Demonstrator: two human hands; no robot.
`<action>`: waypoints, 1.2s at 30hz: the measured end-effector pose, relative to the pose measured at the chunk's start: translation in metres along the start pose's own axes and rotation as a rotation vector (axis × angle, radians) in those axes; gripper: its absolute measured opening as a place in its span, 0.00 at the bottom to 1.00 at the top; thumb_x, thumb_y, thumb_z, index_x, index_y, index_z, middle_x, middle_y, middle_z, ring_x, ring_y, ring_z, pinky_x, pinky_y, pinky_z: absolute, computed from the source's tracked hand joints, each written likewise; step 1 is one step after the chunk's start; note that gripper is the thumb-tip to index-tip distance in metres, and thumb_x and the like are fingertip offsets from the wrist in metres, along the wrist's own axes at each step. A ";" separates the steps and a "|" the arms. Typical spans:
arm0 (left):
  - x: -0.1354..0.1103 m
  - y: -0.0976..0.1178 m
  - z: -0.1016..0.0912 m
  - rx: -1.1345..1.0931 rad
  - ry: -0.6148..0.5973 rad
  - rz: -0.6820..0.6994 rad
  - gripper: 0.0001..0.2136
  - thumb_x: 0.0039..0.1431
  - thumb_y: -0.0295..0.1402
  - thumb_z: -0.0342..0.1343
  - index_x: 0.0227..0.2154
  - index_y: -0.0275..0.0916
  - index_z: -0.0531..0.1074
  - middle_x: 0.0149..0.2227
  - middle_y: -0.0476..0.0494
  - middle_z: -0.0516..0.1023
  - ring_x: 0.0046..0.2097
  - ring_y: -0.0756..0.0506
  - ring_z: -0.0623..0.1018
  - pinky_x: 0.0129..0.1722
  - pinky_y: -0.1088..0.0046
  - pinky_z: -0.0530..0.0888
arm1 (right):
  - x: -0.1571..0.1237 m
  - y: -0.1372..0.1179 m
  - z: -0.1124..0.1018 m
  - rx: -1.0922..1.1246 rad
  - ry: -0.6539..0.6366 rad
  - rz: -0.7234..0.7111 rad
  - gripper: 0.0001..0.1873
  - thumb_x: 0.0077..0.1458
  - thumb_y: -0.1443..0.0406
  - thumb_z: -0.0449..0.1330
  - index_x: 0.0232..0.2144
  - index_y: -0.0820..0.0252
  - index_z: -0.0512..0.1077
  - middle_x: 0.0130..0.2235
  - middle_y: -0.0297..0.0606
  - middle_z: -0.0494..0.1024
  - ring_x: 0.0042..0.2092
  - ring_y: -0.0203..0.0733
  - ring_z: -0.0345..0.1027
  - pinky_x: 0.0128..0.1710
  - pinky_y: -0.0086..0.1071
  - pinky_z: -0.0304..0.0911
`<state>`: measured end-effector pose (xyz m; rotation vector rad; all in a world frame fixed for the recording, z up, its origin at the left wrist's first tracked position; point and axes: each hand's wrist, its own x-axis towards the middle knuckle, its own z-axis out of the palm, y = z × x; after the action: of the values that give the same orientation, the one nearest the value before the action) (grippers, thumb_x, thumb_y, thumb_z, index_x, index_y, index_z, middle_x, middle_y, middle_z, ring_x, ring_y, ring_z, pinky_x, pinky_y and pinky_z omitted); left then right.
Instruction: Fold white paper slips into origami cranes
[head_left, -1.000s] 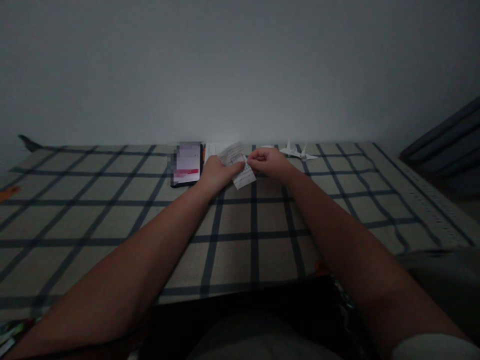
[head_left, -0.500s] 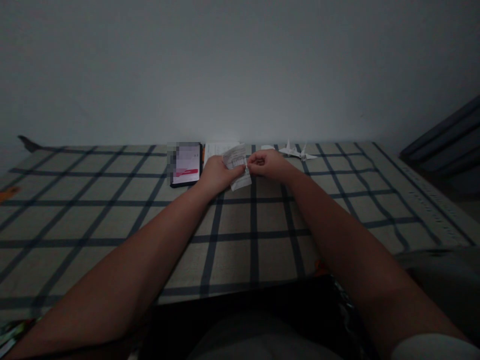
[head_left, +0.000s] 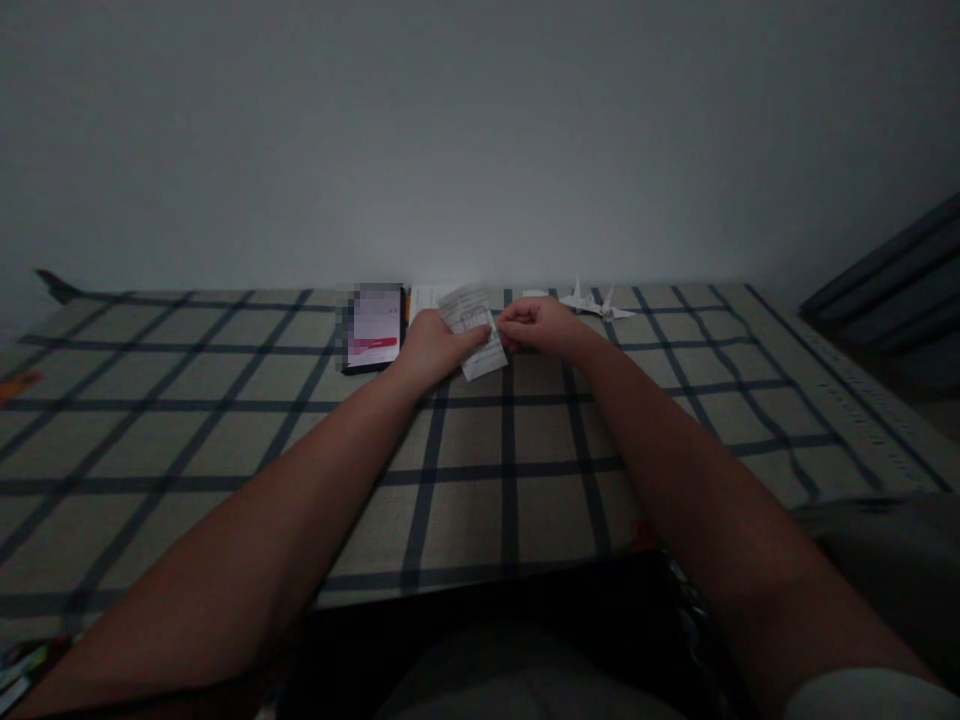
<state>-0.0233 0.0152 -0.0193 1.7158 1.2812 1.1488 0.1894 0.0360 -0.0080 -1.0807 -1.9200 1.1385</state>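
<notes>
Fingers of my left hand [head_left: 435,338] are grasping the printed paper [head_left: 484,360], the thumb pressing across its face while the others are staying hidden behind it. Those of my right hand [head_left: 546,325] are curling in toward the thumb, their tips hovering right at the sheet's right edge; I cannot tell whether they are pinching that edge or only standing just beside it. Between my two hands the paper is sitting, tilted, its upper end leaning left and its lower end slanting out to the right, over the checked cloth [head_left: 469,435].

Half a second ago it was standing straighter; now its top is tipping back to the left, and my right fingertips are drawing slightly away to the right. To my judgement, this is meaning that my left hand is carrying the hold on the sheet, with the right working at the edge or easing off it.

Near my left hand the lit-screened device [head_left: 377,320] is lying, and another white sheet [head_left: 424,298] is showing behind that hand. Beyond my right hand, the folded white paper figures [head_left: 609,311] are resting near the wall [head_left: 480,150].
</notes>
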 end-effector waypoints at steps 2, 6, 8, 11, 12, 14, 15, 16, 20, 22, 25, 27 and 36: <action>0.000 0.001 0.000 -0.002 -0.001 0.003 0.17 0.50 0.37 0.68 0.43 0.35 0.83 0.47 0.35 0.88 0.50 0.33 0.87 0.56 0.55 0.82 | 0.001 0.001 0.000 0.031 -0.001 0.008 0.08 0.53 0.61 0.65 0.28 0.61 0.76 0.27 0.34 0.79 0.30 0.35 0.71 0.32 0.28 0.62; 0.000 0.002 -0.001 0.012 0.003 0.001 0.18 0.51 0.38 0.68 0.44 0.34 0.83 0.48 0.33 0.88 0.52 0.32 0.86 0.58 0.52 0.80 | 0.001 0.002 0.002 0.004 0.003 0.024 0.08 0.52 0.61 0.66 0.33 0.61 0.77 0.27 0.33 0.79 0.29 0.35 0.70 0.29 0.27 0.60; 0.000 0.002 0.000 0.009 -0.005 0.018 0.18 0.51 0.38 0.68 0.45 0.35 0.83 0.50 0.33 0.88 0.53 0.33 0.86 0.59 0.53 0.80 | 0.001 0.002 0.003 -0.032 -0.005 0.028 0.07 0.53 0.62 0.65 0.33 0.61 0.77 0.27 0.32 0.78 0.28 0.34 0.69 0.28 0.27 0.59; -0.001 0.001 0.000 0.005 -0.015 0.029 0.17 0.52 0.36 0.68 0.45 0.36 0.83 0.50 0.35 0.88 0.53 0.34 0.86 0.60 0.54 0.80 | 0.000 0.002 0.002 -0.060 -0.007 0.018 0.07 0.53 0.63 0.64 0.32 0.61 0.77 0.28 0.33 0.80 0.29 0.35 0.69 0.30 0.28 0.60; -0.001 0.001 0.000 0.001 -0.013 0.026 0.16 0.52 0.36 0.68 0.44 0.36 0.83 0.50 0.35 0.88 0.53 0.35 0.86 0.59 0.55 0.80 | 0.000 0.001 0.001 -0.069 -0.011 0.009 0.07 0.53 0.63 0.64 0.31 0.61 0.78 0.28 0.34 0.80 0.30 0.35 0.70 0.30 0.28 0.60; -0.001 0.000 0.000 -0.016 -0.023 0.019 0.17 0.52 0.37 0.69 0.44 0.35 0.83 0.51 0.34 0.87 0.53 0.34 0.86 0.59 0.54 0.80 | -0.001 0.000 0.000 -0.088 -0.016 -0.009 0.07 0.52 0.62 0.65 0.30 0.61 0.78 0.29 0.35 0.81 0.31 0.36 0.70 0.31 0.29 0.61; -0.001 0.001 0.000 -0.028 -0.026 0.017 0.18 0.52 0.37 0.69 0.45 0.35 0.83 0.51 0.34 0.87 0.54 0.34 0.86 0.59 0.54 0.80 | -0.001 0.000 -0.001 -0.100 -0.020 -0.010 0.08 0.52 0.62 0.65 0.30 0.61 0.79 0.29 0.35 0.81 0.31 0.36 0.71 0.32 0.29 0.61; -0.001 0.001 0.000 -0.034 -0.028 0.013 0.18 0.51 0.38 0.69 0.45 0.35 0.83 0.51 0.34 0.87 0.54 0.33 0.86 0.59 0.53 0.80 | -0.002 0.000 -0.001 -0.111 -0.020 -0.010 0.08 0.52 0.62 0.65 0.30 0.61 0.79 0.28 0.35 0.81 0.31 0.36 0.70 0.32 0.29 0.61; -0.002 0.003 -0.001 -0.025 -0.002 -0.011 0.18 0.50 0.37 0.69 0.44 0.35 0.84 0.49 0.35 0.88 0.53 0.33 0.86 0.58 0.54 0.81 | -0.002 -0.001 0.000 -0.088 -0.012 -0.007 0.06 0.52 0.63 0.64 0.30 0.61 0.78 0.27 0.34 0.80 0.31 0.36 0.71 0.32 0.29 0.62; -0.001 0.003 -0.001 -0.026 0.005 -0.012 0.17 0.51 0.37 0.68 0.44 0.35 0.84 0.49 0.35 0.88 0.52 0.33 0.86 0.57 0.55 0.81 | -0.002 -0.002 0.000 -0.044 -0.019 -0.005 0.06 0.53 0.63 0.63 0.29 0.60 0.76 0.27 0.34 0.80 0.31 0.35 0.71 0.32 0.28 0.62; 0.000 0.000 -0.001 0.000 0.023 -0.018 0.17 0.51 0.37 0.69 0.44 0.35 0.84 0.49 0.34 0.88 0.52 0.33 0.86 0.57 0.54 0.81 | -0.002 -0.003 0.001 -0.024 -0.034 0.002 0.08 0.54 0.61 0.64 0.30 0.60 0.76 0.27 0.34 0.79 0.30 0.34 0.70 0.31 0.28 0.61; 0.002 -0.003 -0.001 0.004 0.030 -0.023 0.17 0.51 0.37 0.69 0.44 0.36 0.84 0.50 0.34 0.88 0.53 0.32 0.86 0.58 0.54 0.80 | -0.002 -0.003 0.001 -0.035 -0.036 0.006 0.08 0.54 0.60 0.65 0.30 0.61 0.76 0.27 0.33 0.78 0.29 0.35 0.69 0.30 0.28 0.60; 0.001 -0.007 0.008 -0.412 -0.043 -0.111 0.22 0.50 0.45 0.73 0.43 0.36 0.84 0.50 0.34 0.88 0.50 0.35 0.87 0.54 0.58 0.83 | 0.002 -0.002 0.003 0.043 0.091 -0.033 0.09 0.55 0.61 0.65 0.28 0.60 0.73 0.25 0.32 0.76 0.29 0.35 0.69 0.32 0.28 0.62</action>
<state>-0.0180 0.0182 -0.0281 1.3426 1.0144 1.2056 0.1853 0.0357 -0.0074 -1.0556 -1.8286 1.0887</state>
